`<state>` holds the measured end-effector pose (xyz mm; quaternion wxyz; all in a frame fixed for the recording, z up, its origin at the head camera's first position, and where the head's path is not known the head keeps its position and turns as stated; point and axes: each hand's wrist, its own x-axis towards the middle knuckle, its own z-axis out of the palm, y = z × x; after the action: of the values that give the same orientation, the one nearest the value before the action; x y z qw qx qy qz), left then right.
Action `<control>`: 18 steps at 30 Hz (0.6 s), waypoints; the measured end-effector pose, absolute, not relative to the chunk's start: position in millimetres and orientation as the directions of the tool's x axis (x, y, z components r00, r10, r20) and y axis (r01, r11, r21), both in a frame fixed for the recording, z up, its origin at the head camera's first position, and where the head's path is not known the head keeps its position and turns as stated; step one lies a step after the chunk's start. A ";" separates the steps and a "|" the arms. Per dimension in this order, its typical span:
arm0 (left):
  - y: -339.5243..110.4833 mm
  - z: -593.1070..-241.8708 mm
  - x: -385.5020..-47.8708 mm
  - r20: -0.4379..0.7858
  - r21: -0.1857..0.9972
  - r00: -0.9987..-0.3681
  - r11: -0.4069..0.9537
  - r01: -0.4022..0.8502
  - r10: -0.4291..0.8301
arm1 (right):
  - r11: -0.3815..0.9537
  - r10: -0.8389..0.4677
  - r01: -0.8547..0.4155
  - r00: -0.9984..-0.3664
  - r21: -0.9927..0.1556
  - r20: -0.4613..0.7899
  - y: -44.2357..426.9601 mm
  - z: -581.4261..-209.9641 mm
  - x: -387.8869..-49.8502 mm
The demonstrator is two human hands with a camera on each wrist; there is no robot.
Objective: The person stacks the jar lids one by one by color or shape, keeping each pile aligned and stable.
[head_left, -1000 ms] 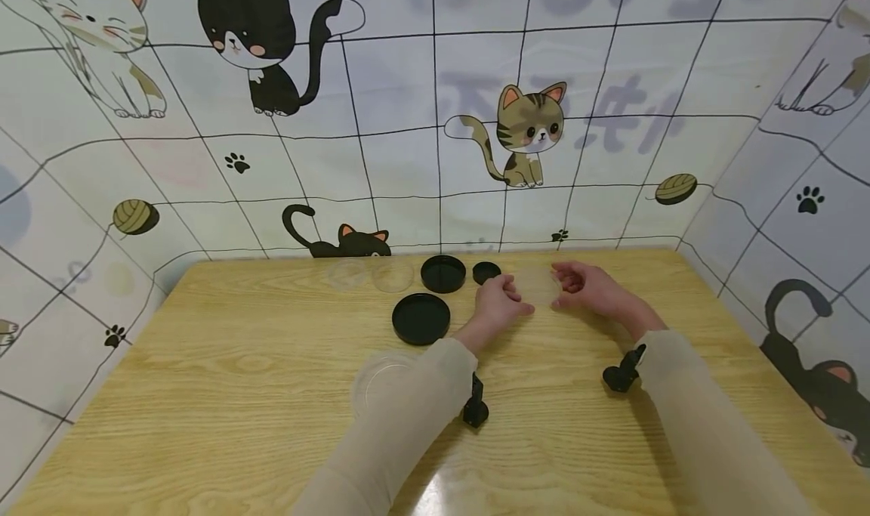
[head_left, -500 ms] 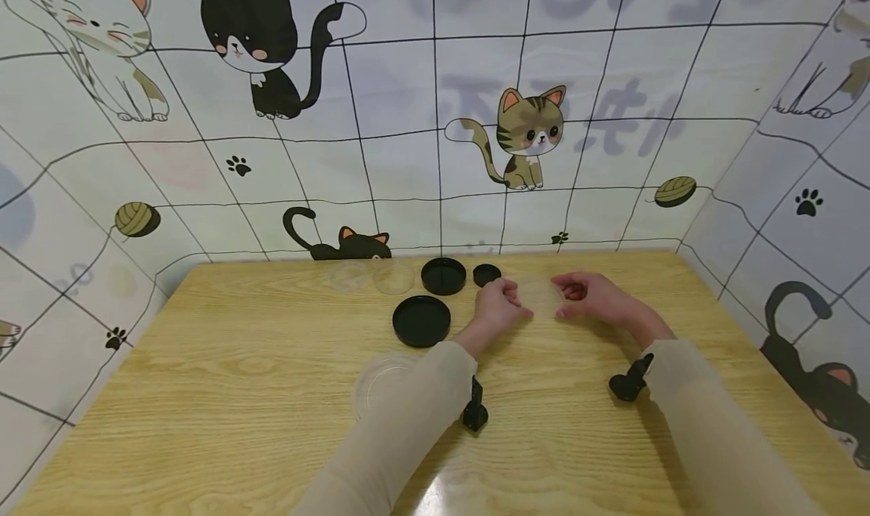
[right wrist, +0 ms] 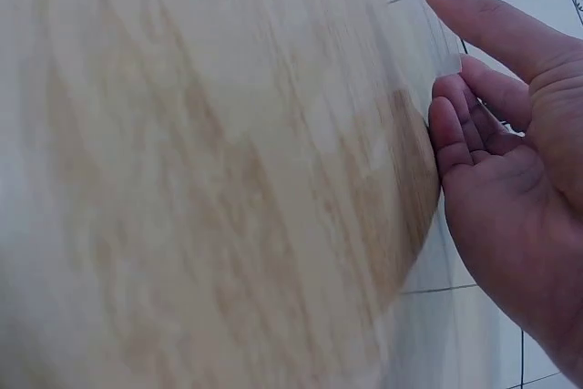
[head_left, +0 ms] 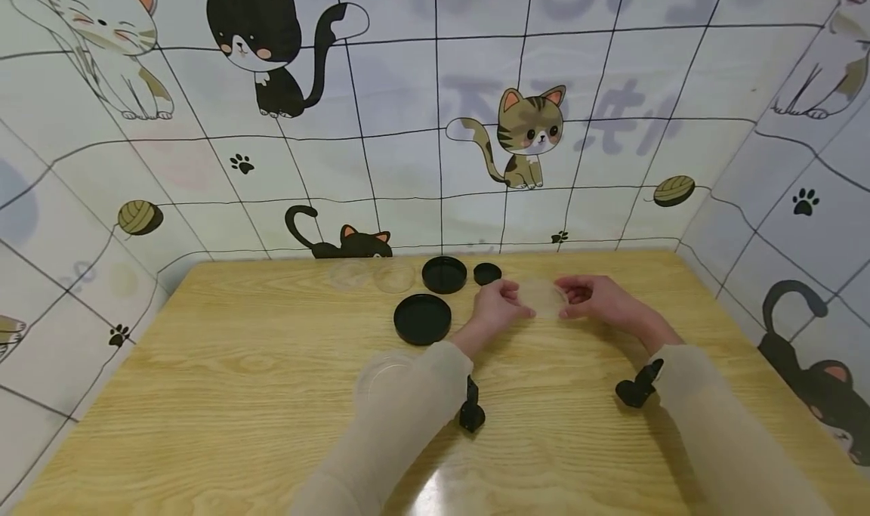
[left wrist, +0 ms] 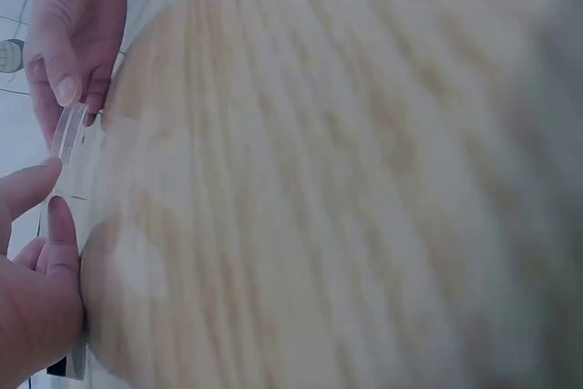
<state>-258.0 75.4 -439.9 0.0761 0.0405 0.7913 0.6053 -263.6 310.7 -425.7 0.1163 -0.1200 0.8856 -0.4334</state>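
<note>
A clear, shallow round dish (head_left: 542, 298) lies near the back of the table, between the two hands. My left hand (head_left: 498, 308) holds its left edge with thumb and fingertips. On the opposite side my right hand (head_left: 603, 302) pinches the rim. In the left wrist view the dish's clear side wall (left wrist: 71, 134) shows between the hands. The right wrist view has the right thumb and index finger at the dish's edge, with the other fingers curled below. Just behind the left hand sits a small black round dish (head_left: 486, 273).
Two larger black round dishes (head_left: 444, 274) (head_left: 422, 319) lie left of the hands. Clear round pieces (head_left: 349, 274) (head_left: 394, 276) are farther left at the back, and a bigger clear disc (head_left: 381, 376) is partly hidden by the left sleeve. A cat-printed cloth (head_left: 442, 123) rises behind the wooden table (head_left: 224, 395).
The clear dish has shifted slightly toward me, with both hands still at its edge. My right hand and forearm have moved a little right and nearer.
</note>
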 end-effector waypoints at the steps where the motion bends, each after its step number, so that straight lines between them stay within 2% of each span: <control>1: 74.1 -439.8 -256.6 -0.080 0.964 -0.985 0.263 -0.037 0.156 | 0.590 -0.318 -0.112 -0.942 -0.800 -0.103 310.5 -425.4 -261.9; 6: 61.5 -434.3 -248.5 -0.112 0.968 -0.980 0.240 -0.070 0.166 | 0.546 -0.344 -0.125 -0.935 -0.828 -0.086 302.9 -421.0 -252.7; 18: 14.5 -394.4 -235.0 -0.015 0.989 -0.966 0.147 0.024 0.259 | 0.448 -0.328 -0.121 -0.944 -0.886 -0.037 267.2 -388.6 -241.6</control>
<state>-235.0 14.5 -394.4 0.0908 0.0941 0.7519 0.6462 -241.6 267.2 -388.6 0.1020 -0.1329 0.8447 -0.5084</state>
